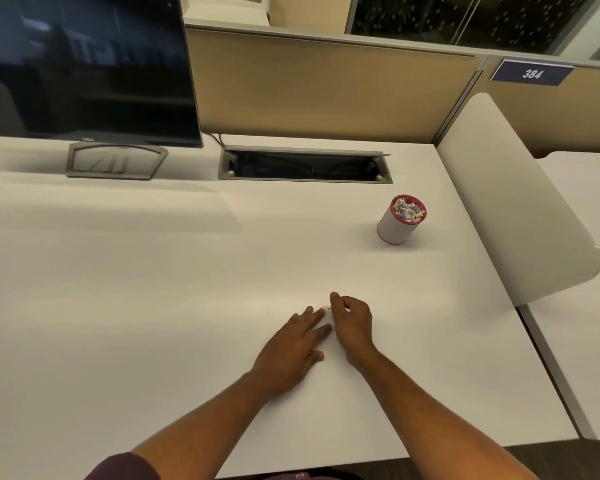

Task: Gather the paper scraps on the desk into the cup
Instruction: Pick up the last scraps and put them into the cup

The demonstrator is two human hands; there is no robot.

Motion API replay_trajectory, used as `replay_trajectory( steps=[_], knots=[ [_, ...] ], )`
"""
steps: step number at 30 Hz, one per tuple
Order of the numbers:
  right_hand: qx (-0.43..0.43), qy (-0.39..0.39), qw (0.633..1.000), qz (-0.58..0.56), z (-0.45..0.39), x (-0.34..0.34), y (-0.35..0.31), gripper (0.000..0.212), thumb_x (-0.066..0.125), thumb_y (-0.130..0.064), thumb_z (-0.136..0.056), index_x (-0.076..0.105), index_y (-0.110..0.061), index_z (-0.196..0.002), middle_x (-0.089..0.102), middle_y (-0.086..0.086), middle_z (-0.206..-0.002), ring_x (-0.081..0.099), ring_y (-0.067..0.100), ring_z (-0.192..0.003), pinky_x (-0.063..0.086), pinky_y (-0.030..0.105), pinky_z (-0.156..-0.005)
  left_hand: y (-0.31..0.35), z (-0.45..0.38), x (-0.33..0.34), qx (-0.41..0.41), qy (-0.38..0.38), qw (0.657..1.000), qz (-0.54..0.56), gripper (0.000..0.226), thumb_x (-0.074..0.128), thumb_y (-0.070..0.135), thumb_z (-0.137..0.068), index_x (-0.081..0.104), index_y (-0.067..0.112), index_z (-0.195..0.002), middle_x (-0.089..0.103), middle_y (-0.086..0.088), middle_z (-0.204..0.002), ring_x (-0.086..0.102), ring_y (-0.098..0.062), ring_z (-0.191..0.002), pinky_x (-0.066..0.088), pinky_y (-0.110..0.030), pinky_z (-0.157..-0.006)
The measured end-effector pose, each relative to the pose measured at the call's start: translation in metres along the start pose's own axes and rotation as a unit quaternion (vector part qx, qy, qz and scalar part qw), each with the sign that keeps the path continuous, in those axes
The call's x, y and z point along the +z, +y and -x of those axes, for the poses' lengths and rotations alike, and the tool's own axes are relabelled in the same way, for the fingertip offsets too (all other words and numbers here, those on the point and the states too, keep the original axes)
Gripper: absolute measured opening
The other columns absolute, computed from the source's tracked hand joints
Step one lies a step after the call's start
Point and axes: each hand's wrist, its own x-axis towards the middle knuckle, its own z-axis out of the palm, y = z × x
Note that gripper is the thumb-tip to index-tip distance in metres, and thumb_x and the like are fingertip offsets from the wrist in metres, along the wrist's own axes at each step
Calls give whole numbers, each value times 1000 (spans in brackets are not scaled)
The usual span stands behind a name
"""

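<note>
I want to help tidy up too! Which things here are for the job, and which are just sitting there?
For the job:
- red-rimmed white cup, already stuffed with crumpled paper
- small paper scrap between the hands
- left hand, right hand
- white desk

Just there:
- black monitor
- open cable tray
- blue "384" sign
</note>
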Motion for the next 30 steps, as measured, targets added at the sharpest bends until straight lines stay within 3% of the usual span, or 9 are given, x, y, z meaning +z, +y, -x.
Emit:
replay_trajectory(
  steps=[3, 5, 9, 16, 19, 23, 26, 30],
  knots=[
    [6, -9, 1000, 1, 0, -1, 0, 57, 58, -33, -99, 44, -25, -44, 46, -14, -44, 41, 3, -44, 34, 26, -56, -3, 8, -2, 16, 53, 998, 21, 38, 53, 24, -102, 55, 26, -140, 36, 9, -158, 24, -8, -150, 27, -26, -120],
    [10, -11, 1000, -7, 0, -2, -1, 54, 58, -33, -99, 39, -20, -49, 42, -13, -44, 37, 4, -44, 32, 28, -56, -9, 18, -8, 21, 82, 996, 19, 34, 61, 20, -98, 64, 28, -131, 50, 9, -149, 40, -7, -142, 40, -21, -109],
    [24, -12, 999, -22, -1, -3, -2, 48, 57, -34, -98, 37, -16, -58, 37, -12, -46, 33, 16, -53, 31, 32, -59, -24, 28, -26, 13, 109, 994, 12, 23, 73, 14, -89, 75, 19, -112, 68, 0, -121, 65, -16, -113, 57, -26, -85],
    [20, -19, 999, -23, 0, -4, -2, 59, 58, -31, -99, 38, -23, -45, 42, -16, -41, 30, 7, -41, 29, 26, -51, -30, 25, -43, -3, 92, 996, -13, 18, 73, 1, -84, 77, 12, -97, 70, 1, -93, 65, -20, -89, 55, -30, -68],
    [16, -15, 999, -26, 1, -4, -3, 56, 58, -31, -99, 37, -21, -48, 41, -15, -43, 30, 7, -42, 29, 25, -50, -30, 23, -44, -6, 105, 994, -14, 21, 73, -3, -82, 76, 12, -96, 68, 1, -87, 61, -20, -84, 53, -31, -65],
    [9, -7, 1000, -22, 1, -2, -2, 56, 59, -31, -99, 38, -21, -48, 43, -15, -44, 34, 5, -43, 30, 25, -51, -19, 14, -40, -62, 134, 988, 40, 44, 67, -8, -83, 71, 13, -121, 68, 0, -87, 59, -20, -88, 52, -33, -75],
    [8, -7, 1000, -19, 0, -2, -2, 54, 58, -32, -99, 37, -19, -51, 39, -11, -49, 34, 14, -53, 32, 30, -58, -11, 2, -37, -94, 136, 982, 92, 41, 66, -7, -84, 72, 13, -119, 70, 2, -88, 59, -19, -90, 49, -32, -80],
    [14, -11, 1000, -18, -1, -2, -2, 58, 57, -33, -99, 45, -26, -43, 46, -14, -44, 37, 13, -50, 33, 30, -59, 1, -12, -28, -79, 119, 985, 92, 35, 68, -3, -85, 72, 13, -116, 69, 0, -91, 60, -18, -92, 48, -27, -81]
  ],
)
